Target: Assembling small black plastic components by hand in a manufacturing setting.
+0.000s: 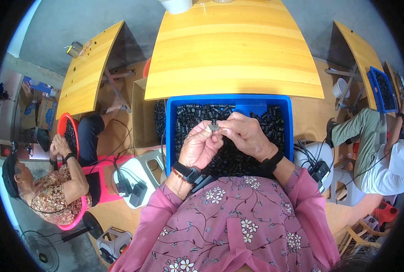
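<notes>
Both my hands meet above a blue plastic crate (289,136) filled with small black plastic parts (197,113). Pinched between the fingertips of my left hand (198,146) is a small dark grey piece (214,127), too small to name exactly. My right hand (246,138) comes in from the right with its thumb and forefinger closed at that same piece. Whether the right fingers hold a second part is hidden. Each wrist has a black band on it, and the left one also carries a beaded bracelet (181,177).
A yellow wooden table (233,50) stands just beyond the crate. White stools with cables and black boxes flank me at left (136,179) and right (317,158). A person (52,186) works at a red basin (67,121) on the left; another person (369,149) sits at right. A cardboard box (141,122) stands left of the crate.
</notes>
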Action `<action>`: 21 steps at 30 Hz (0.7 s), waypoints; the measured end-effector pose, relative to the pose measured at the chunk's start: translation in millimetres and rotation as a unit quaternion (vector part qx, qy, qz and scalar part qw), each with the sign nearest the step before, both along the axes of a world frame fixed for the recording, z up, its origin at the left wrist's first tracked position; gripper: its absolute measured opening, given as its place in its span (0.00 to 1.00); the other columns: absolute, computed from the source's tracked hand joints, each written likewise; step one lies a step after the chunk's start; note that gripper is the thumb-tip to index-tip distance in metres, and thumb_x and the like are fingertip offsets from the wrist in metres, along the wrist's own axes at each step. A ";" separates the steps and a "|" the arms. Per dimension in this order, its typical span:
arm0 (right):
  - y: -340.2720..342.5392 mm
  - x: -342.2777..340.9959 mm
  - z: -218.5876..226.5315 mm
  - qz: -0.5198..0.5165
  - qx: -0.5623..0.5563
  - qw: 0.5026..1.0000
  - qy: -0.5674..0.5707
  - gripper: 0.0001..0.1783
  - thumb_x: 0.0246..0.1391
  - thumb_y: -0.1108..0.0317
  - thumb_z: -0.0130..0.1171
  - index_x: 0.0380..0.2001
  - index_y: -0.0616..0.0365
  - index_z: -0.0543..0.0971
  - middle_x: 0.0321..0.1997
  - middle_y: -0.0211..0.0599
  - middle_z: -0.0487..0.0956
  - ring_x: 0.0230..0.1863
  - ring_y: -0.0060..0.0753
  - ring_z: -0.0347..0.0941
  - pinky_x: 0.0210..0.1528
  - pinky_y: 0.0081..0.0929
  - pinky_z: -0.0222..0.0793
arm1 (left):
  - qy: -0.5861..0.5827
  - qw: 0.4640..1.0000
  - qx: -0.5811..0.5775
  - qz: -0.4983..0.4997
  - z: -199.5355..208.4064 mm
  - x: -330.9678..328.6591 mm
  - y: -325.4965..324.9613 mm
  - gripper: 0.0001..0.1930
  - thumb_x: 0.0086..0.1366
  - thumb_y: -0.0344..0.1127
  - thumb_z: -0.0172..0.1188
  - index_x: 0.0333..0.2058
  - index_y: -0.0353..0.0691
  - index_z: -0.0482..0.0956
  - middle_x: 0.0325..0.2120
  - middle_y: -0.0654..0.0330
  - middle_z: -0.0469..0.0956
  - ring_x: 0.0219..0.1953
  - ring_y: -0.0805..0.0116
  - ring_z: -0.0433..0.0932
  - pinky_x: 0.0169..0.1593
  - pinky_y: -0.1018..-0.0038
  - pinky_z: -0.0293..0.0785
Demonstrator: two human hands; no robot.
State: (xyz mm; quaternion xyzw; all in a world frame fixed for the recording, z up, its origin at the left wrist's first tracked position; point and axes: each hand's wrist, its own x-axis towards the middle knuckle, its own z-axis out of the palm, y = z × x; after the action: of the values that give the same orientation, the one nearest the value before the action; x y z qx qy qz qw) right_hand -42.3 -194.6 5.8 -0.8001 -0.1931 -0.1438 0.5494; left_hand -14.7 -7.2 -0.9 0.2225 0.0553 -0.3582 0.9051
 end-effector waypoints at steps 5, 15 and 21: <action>-2.5 2.6 -3.9 -0.017 -0.010 1.000 0.020 0.11 0.57 0.71 0.59 0.42 0.63 0.81 0.30 0.41 0.75 0.30 0.40 0.75 0.33 0.30 0.73 | -0.017 1.000 -0.008 -0.010 -1.6 1.6 0.0 0.03 0.68 0.30 0.57 0.37 0.38 0.76 0.32 0.61 0.78 0.31 0.73 0.74 0.34 0.77 0.70; 4.1 -5.0 0.5 -0.003 0.003 1.000 -0.018 0.11 0.57 0.73 0.59 0.43 0.62 0.80 0.29 0.40 0.74 0.29 0.39 0.75 0.33 0.29 0.73 | 0.023 0.999 -0.033 0.004 -10.0 0.7 1.7 0.03 0.67 0.26 0.57 0.39 0.36 0.75 0.34 0.56 0.79 0.32 0.70 0.76 0.35 0.75 0.73; 5.3 -4.4 -3.1 -0.014 0.003 1.000 -0.024 0.11 0.57 0.73 0.59 0.43 0.62 0.80 0.29 0.41 0.73 0.29 0.41 0.75 0.32 0.31 0.73 | 0.009 0.999 -0.035 0.000 -13.4 1.0 2.0 0.03 0.66 0.26 0.58 0.38 0.36 0.75 0.33 0.57 0.79 0.31 0.70 0.75 0.34 0.75 0.73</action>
State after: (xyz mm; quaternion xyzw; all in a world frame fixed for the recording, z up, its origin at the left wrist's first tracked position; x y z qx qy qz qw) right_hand -46.7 -189.3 2.6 -0.7976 -0.1944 -0.1715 0.5446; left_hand -13.7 -5.3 -14.3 0.1877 0.0512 -0.3623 0.9115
